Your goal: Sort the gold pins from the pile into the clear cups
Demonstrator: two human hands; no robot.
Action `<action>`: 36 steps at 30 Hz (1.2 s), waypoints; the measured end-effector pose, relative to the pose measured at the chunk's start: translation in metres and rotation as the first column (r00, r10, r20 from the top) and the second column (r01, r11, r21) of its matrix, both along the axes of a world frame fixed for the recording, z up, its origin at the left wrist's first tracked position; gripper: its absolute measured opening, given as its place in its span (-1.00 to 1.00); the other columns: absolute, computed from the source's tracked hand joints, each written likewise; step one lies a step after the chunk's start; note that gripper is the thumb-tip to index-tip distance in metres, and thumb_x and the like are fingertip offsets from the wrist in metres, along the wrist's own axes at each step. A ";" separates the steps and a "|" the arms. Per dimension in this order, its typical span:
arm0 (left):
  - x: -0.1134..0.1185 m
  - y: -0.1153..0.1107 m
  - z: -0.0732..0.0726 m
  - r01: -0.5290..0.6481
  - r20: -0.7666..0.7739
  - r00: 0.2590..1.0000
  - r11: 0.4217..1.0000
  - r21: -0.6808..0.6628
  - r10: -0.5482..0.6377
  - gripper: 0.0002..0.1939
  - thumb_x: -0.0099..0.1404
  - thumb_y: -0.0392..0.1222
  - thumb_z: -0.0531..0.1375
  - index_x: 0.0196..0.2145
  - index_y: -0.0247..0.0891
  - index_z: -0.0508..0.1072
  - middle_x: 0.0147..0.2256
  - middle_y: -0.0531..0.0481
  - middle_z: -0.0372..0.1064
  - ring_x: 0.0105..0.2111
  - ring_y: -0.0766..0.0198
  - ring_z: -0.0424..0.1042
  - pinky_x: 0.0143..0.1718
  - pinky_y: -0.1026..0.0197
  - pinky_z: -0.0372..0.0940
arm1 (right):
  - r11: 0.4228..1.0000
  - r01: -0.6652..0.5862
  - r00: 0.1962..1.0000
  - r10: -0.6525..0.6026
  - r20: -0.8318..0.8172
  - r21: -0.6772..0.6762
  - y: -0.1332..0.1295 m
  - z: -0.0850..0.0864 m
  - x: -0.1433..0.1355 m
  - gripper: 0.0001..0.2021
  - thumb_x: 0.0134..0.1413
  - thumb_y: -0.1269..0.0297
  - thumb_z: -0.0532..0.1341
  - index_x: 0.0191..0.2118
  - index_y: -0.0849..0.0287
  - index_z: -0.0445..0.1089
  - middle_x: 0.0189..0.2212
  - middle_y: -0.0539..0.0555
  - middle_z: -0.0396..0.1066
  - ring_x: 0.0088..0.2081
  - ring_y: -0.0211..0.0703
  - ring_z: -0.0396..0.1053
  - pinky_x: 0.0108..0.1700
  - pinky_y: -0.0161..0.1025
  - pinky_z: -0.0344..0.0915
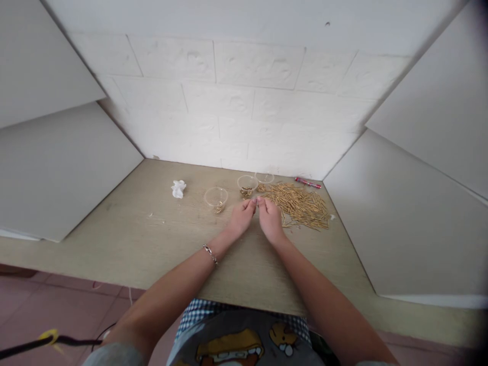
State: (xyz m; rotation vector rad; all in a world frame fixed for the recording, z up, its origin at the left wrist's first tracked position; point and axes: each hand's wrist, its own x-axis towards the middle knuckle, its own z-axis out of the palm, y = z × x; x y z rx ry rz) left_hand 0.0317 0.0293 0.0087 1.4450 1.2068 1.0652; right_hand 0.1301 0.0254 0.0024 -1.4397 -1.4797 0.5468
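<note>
My left hand (243, 217) and my right hand (269, 217) meet at the fingertips above the middle of the table. Both are closed in a pinch, thumbs side by side, and whatever lies between them is hidden or too small to name. Just right of my right hand spreads a pile of thin, gold-coloured sticks (301, 203). Behind my hands stands a clear plastic cup (247, 184) with small gold-brown pieces in it. Left of my left hand is another clear cup (216, 197) holding a few such pieces.
A third clear cup (265, 178) stands near the wall. A red pen-like tube (308, 182) lies behind the pile, and a crumpled white tissue (178, 188) lies on the left. White panels (419, 213) flank the table (152, 244); a brick-patterned wall (232, 101) closes the back.
</note>
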 end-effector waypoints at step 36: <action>0.010 -0.003 -0.007 -0.041 0.469 0.874 0.980 -0.193 0.129 -0.68 0.18 0.01 0.06 -0.57 -0.28 0.24 -0.63 0.14 0.11 -0.62 0.45 0.04 -0.58 0.36 -0.01 | 0.989 -0.023 0.960 -0.018 0.279 0.143 0.000 0.001 -0.006 -0.60 0.19 0.16 -0.13 -0.58 0.16 0.22 -0.63 0.02 0.25 -0.56 -0.24 0.15 -0.45 -0.29 0.00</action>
